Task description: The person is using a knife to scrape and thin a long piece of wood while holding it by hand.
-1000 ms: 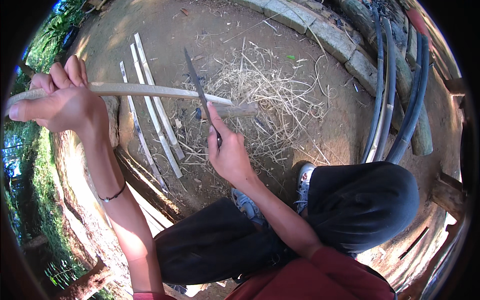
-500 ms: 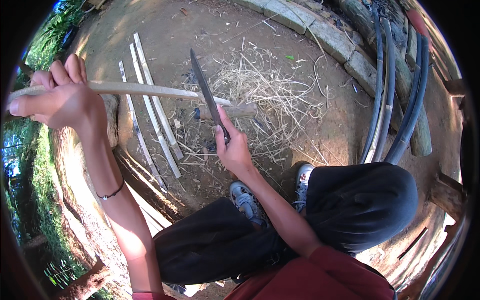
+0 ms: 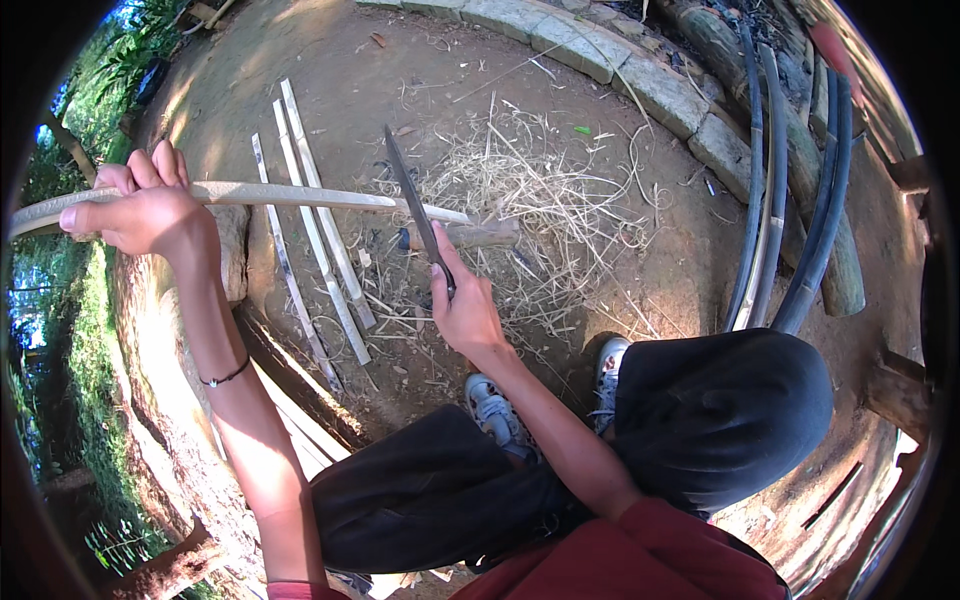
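My left hand (image 3: 155,205), raised at the left, is wrapped round a long pale bamboo strip (image 3: 300,195). The strip runs from the left rim across to the middle, its far end above a short log piece (image 3: 480,233) on the ground. In my right hand (image 3: 468,310) is the handle of a knife (image 3: 412,195) with a long dark blade pointing away from me. The blade crosses the strip near its right end; whether it touches the strip I cannot tell. Thin shavings (image 3: 560,200) lie heaped on the dirt behind and right of the knife.
Several split strips (image 3: 318,230) lie on the ground left of the middle. A low curb of stone blocks (image 3: 600,55) curves along the back right. Dark bamboo poles (image 3: 770,190) lean beside a log (image 3: 840,260) at the right. My shoes (image 3: 497,408) rest on the dirt close by.
The whole scene sits slightly lower in the picture. My left hand and the strip have shifted a little right and down; the knife still crosses the strip near its end.
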A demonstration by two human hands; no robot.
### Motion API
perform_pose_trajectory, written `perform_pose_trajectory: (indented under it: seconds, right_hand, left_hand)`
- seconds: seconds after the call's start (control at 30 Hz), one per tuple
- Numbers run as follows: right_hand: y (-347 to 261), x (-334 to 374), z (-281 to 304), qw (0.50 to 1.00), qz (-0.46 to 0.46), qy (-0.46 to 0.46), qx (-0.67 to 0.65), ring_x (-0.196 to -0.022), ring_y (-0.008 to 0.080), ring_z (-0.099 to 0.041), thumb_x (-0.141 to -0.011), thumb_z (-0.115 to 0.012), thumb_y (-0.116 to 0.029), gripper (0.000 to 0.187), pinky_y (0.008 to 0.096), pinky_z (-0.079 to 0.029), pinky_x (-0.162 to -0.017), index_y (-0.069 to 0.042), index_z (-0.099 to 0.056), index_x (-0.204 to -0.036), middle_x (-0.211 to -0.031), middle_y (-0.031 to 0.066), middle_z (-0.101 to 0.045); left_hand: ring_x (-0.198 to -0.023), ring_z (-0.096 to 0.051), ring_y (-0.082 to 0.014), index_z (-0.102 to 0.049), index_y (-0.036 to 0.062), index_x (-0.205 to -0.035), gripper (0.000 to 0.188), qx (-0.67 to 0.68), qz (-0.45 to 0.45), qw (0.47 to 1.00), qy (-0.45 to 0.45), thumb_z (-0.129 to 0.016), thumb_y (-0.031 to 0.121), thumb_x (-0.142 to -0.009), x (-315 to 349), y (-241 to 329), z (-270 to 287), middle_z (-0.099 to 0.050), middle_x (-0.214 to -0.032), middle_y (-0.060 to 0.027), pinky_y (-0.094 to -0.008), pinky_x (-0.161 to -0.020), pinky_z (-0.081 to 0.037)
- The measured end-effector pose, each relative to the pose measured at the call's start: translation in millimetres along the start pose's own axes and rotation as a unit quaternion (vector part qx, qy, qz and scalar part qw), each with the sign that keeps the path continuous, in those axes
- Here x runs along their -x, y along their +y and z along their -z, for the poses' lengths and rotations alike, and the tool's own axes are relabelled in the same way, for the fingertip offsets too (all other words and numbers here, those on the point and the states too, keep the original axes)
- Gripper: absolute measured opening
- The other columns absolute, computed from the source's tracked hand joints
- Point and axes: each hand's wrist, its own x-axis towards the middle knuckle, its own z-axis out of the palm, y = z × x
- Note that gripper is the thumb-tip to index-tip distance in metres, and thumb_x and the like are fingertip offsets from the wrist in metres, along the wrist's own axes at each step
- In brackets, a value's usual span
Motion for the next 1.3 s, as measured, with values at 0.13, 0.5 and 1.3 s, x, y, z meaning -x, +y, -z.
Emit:
perform_pose_trajectory:
  seconds: [0.13,0.5,1.3]
  right_hand:
    - [15.5,-1.8,-8.3,0.993,0.046,0.043,-0.098,-0.047,0.0121,-0.051,-0.1,-0.049,-0.007,0.058,0.0296,-0.043,-0.048,-0.017,-0.034,-0.156,-0.062,0.0044,-0.054]
    - [56.7,-15.3,12.4,0.911,-0.203,-0.095,-0.346,-0.047,0.0085,-0.042,-0.09,-0.054,0.01,0.084,0.0261,-0.037,-0.04,-0.024,-0.022,-0.159,-0.068,0.0012,-0.049]
    - [108.4,-8.1,20.5,0.882,-0.396,0.041,-0.253,-0.048,0.0095,-0.042,-0.089,-0.059,-0.006,0.038,0.0248,-0.038,-0.042,-0.006,-0.047,-0.125,-0.07,0.0042,-0.051]
  left_hand:
    - [-0.057,-0.024,-0.0207,-0.024,0.0118,-0.078,0.067,0.017,0.001,1.0,0.01,-0.013,0.075,-0.096,4.3,1.9,-8.3,-0.024,-0.061,-0.0051,-0.0321,-0.052,-0.022]
    - [-0.052,-0.024,-0.0062,-0.026,0.0123,-0.072,0.062,0.116,-0.079,0.99,-0.032,-0.032,0.068,-0.1,5.4,0.8,-17.9,-0.028,-0.069,0.0035,-0.0247,-0.043,-0.018]
    - [-0.066,-0.035,-0.0032,-0.048,0.011,-0.116,0.03,0.296,-0.038,0.954,0.026,-0.048,0.04,-0.107,-19.8,-60.0,-31.0,-0.049,-0.09,0.0069,-0.0211,-0.057,-0.033]
